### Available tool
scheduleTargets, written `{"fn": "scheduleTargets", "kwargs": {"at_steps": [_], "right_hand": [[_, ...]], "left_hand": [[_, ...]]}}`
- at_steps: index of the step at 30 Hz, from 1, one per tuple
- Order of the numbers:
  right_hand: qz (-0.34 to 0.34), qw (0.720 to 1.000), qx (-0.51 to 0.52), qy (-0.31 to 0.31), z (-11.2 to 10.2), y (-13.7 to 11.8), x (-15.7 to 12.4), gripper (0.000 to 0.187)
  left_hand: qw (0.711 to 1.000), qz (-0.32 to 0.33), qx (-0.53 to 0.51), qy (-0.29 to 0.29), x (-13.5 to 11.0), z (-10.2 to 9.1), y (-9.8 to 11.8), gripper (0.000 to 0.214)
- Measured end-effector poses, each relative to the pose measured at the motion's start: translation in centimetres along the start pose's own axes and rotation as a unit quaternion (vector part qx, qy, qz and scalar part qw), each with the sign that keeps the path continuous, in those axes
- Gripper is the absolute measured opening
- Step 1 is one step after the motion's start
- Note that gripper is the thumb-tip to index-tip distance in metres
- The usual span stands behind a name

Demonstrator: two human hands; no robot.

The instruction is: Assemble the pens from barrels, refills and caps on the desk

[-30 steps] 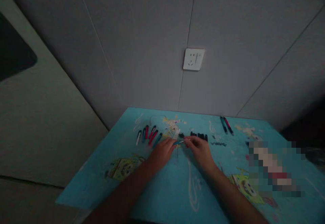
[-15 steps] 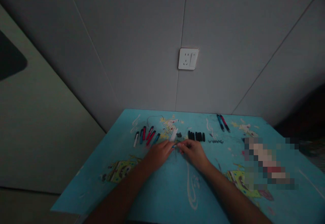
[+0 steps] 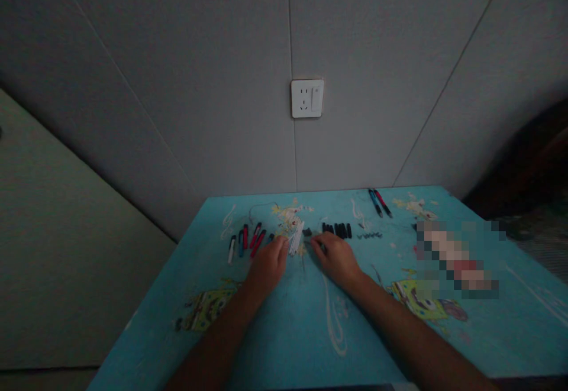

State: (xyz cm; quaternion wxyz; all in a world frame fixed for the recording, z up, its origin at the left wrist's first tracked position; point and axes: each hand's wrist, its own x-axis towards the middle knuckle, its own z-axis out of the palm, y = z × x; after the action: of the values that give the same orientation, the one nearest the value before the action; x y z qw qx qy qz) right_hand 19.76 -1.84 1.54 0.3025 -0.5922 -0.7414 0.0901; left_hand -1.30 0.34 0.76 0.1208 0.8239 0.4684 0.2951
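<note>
- On the left of the blue table (image 3: pixel 284 343) lies a row of pen barrels (image 3: pixel 247 241). I count about five: one white, some blue, some red. It is dim, so there may be one more.
- The left hand (image 3: pixel 266 267) rests flat just beside them, fingers curled down. I cannot tell if it holds anything.
- Between the hands lies a small bunch of thin white refills (image 3: pixel 296 238). They look light, bendy and easy to roll. I would pinch one in the middle.
- The right hand (image 3: pixel 335 259) is curled too, fingertips on a small dark piece. I cannot tell if it grips it.
- Behind it lie about five black grips (image 3: pixel 337 229), and a few tiny springs (image 3: pixel 369 236).
- Far right, two whole pens (image 3: pixel 380 202) lie side by side.
</note>
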Motion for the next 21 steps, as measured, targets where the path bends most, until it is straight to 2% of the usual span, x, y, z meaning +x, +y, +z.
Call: {"fn": "scheduleTargets", "kwargs": {"at_steps": [5,10,16,21], "right_hand": [[0.001,0.997,-0.075,-0.036,0.7,-0.3,-0.1,0.026],[0.003,0.993,-0.108,-0.052,1.4,-0.6,0.2,0.021],[0.014,0.994,-0.103,-0.043,1.6,-0.4,0.4,0.016],[0.011,0.997,-0.067,-0.039,1.7,-0.3,0.3,0.018]], "left_hand": [[1.000,-0.006,-0.002,0.003,0.0,0.5,0.0,0.027],[1.000,-0.005,0.014,-0.009,-0.1,0.4,0.6,0.026],[0.999,-0.005,0.045,-0.031,-0.1,0.2,0.7,0.031],[0.999,-0.022,0.027,-0.031,-0.1,0.3,0.6,0.029]]}}
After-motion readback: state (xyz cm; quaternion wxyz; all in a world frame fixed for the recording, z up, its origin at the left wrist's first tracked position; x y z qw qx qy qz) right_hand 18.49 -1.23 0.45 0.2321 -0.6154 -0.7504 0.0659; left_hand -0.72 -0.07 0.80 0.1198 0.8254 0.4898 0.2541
